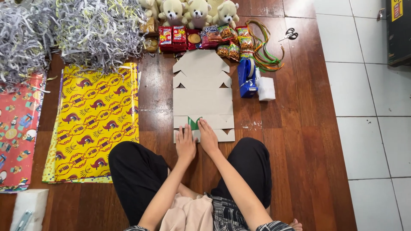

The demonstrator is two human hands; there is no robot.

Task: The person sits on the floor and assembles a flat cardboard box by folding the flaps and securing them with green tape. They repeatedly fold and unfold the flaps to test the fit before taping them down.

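The person sits cross-legged on the wooden floor. A flat, unfolded cardboard box blank lies directly ahead of the knees. The left hand and the right hand rest side by side, palms down and fingers extended, pressing the near edge of the blank; neither hand grips anything. Yellow patterned wrapping paper lies just left of the blank. A blue tape dispenser sits just right of it. Snack packets and teddy bears lie beyond its far edge.
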